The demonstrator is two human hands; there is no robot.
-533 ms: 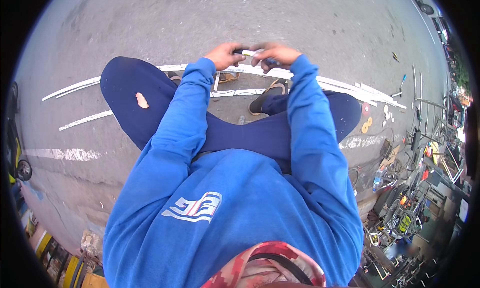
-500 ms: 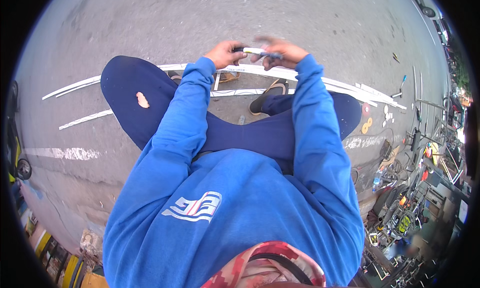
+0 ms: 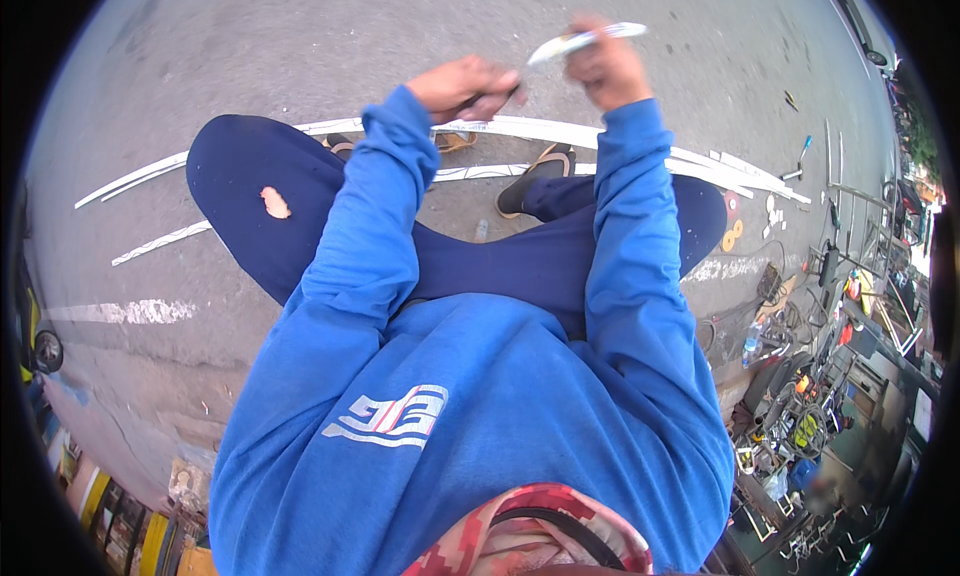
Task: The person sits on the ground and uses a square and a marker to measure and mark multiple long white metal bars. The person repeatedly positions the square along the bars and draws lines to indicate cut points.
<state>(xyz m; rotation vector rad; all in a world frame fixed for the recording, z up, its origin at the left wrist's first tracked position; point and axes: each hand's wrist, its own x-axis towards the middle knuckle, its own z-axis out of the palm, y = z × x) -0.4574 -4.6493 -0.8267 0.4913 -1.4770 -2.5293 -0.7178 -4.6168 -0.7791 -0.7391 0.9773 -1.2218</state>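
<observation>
My right hand (image 3: 608,71) is raised over the road, closed around a slim, white, pen-like thing (image 3: 555,49). Motion smears this thing, and both its ends stick out past my fingers. To its left, a little lower, my left hand (image 3: 462,88) is closed, its fingertips pointing right. Something small and dark shows at those fingertips, too blurred to name. A gap separates the two hands. Below them long white strips (image 3: 540,128) lie across the ground, passing just beyond my feet. Another white strip (image 3: 480,173) with dark curved lines on it runs nearer to me.
Past my right knee lie a blue-handled tool (image 3: 805,148), yellowish discs (image 3: 733,236) and small white pieces. A plastic bottle (image 3: 752,344) stands near a crowded heap of frames and tools at right. My sandalled foot (image 3: 537,181) rests beside the strips.
Both hands have risen and drawn apart; the right one moved up and to the right. The white thing, earlier between both hands, is now in my right hand alone and tilted.
</observation>
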